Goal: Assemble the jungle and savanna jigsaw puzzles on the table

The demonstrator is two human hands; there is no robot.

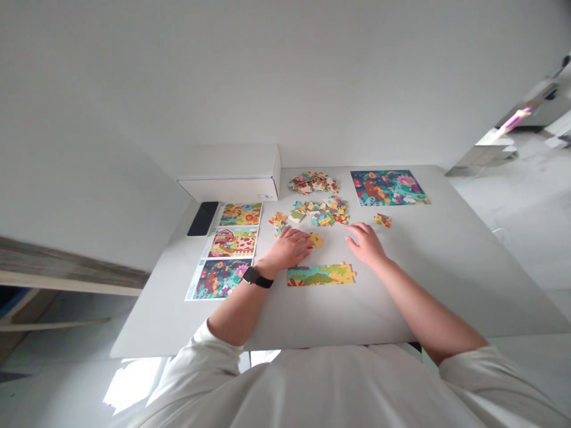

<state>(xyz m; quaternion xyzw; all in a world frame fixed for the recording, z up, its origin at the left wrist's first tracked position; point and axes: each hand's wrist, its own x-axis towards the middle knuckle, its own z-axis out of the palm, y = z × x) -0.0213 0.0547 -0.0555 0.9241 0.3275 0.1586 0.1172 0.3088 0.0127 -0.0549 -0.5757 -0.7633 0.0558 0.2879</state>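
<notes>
My left hand (289,248), a black watch on its wrist, lies on the white table (446,267) with its fingers curled beside a yellow puzzle piece (316,240); whether it grips the piece is unclear. My right hand (363,241) rests flat with fingers spread, just below a heap of loose pieces (322,213). A joined strip of puzzle (321,274) lies between my wrists near the front. A single small piece (382,220) sits to the right of my right hand.
A finished puzzle (389,188) lies at the back right, another pile of pieces (313,182) at the back middle. A white box (232,172), a black phone (203,218) and a sheet of three reference pictures (227,249) sit on the left.
</notes>
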